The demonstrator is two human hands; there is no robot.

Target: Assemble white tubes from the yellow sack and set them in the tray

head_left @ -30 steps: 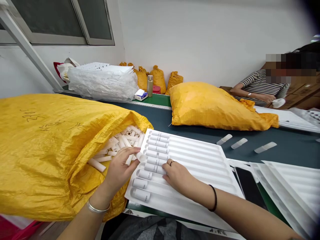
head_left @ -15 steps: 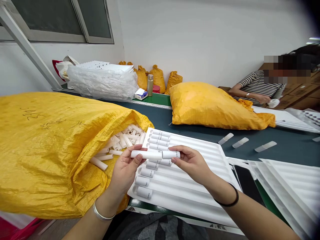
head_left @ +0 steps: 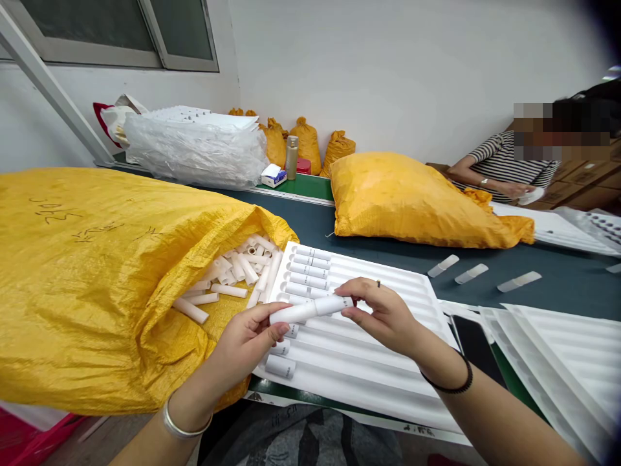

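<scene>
My left hand [head_left: 259,333] pinches the plain end of a white plastic tube [head_left: 291,315] between thumb and fingers. With my right hand [head_left: 376,310] I grip a short white printed cylinder [head_left: 332,305], lined up end to end with the tube; a seam shows where they meet. Both are held tilted slightly, over a white ridged tray [head_left: 388,362]. Several printed cylinders lie in the tray's grooves at its left side, such as one printed cylinder [head_left: 280,367] near the front; my hands hide part of the rows.
An open yellow sack [head_left: 97,278] at left spills loose white tubes [head_left: 230,290]. Behind the tray lies another yellow sack [head_left: 402,200]. At right are a dark phone-like slab [head_left: 478,349], stacked trays [head_left: 572,349] and translucent tubes [head_left: 519,281]. A person in stripes [head_left: 519,162] works beyond.
Both hands have shifted slightly, the left one lower and to the right. The tube and printed cylinder now tilt, their right end higher, and the gap between them looks smaller.
</scene>
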